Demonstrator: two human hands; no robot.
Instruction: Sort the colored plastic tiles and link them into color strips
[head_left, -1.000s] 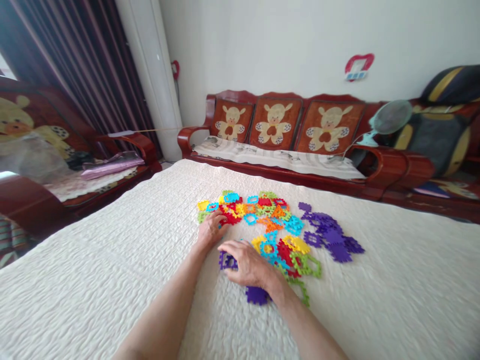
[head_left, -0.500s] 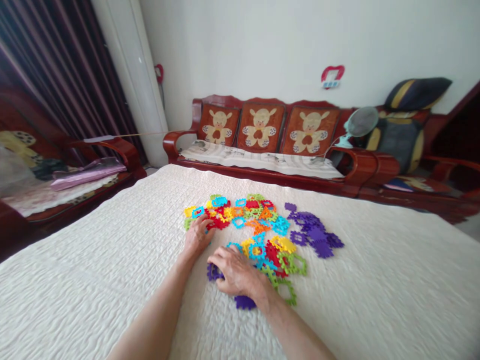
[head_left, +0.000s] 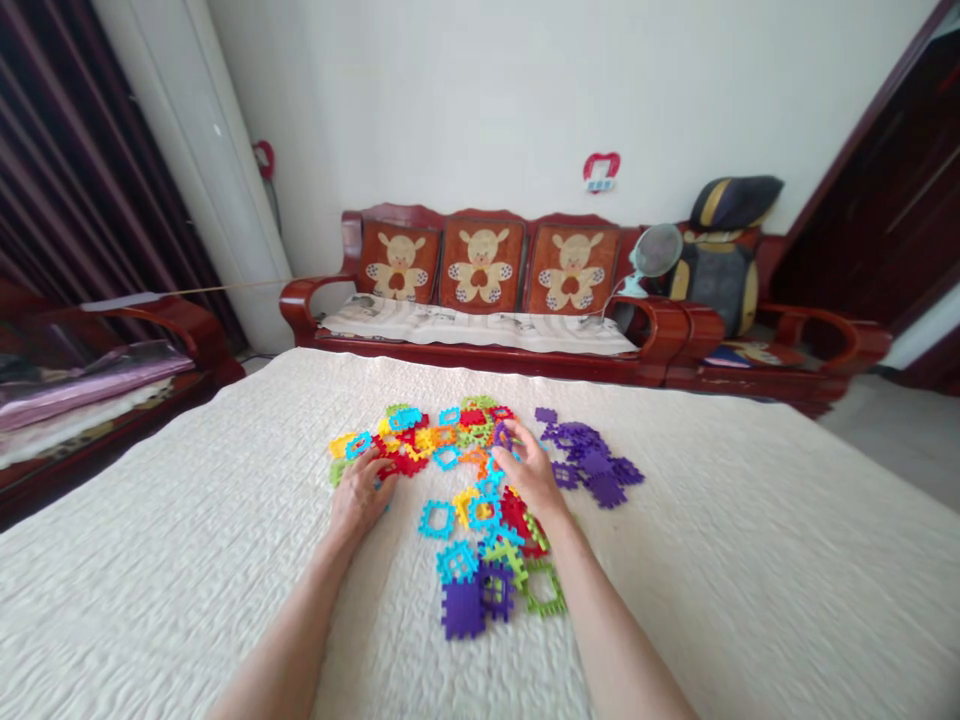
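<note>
My right hand (head_left: 531, 470) grips a small purple piece (head_left: 503, 434) between thumb and fingers, above the far part of a multicolored spread of toothed plastic pieces on a white quilted cover (head_left: 210, 560). My left hand (head_left: 358, 498) is at the left edge of the spread, fingers loosely bent and thumb apart, beside red pieces (head_left: 405, 462) and a green piece (head_left: 337, 473); I cannot tell whether its fingertips grip anything.

Nearest me, a solid purple square (head_left: 463, 611) lies against a purple window piece (head_left: 496, 590), with a blue window piece (head_left: 457, 562) just beyond and an open green frame (head_left: 558, 604) to the right. A blue frame (head_left: 426, 520) lies flat, apart from the others, between my left hand and the yellow piece (head_left: 463, 508) in the middle. To the right of my right hand, a pile of purple pieces (head_left: 596, 462) overlaps on the cover.

On the far side stands a dark red wooden sofa (head_left: 450, 350) with three bear-patterned cushions (head_left: 480, 262), a pale green fan (head_left: 657, 250) near its right end.
</note>
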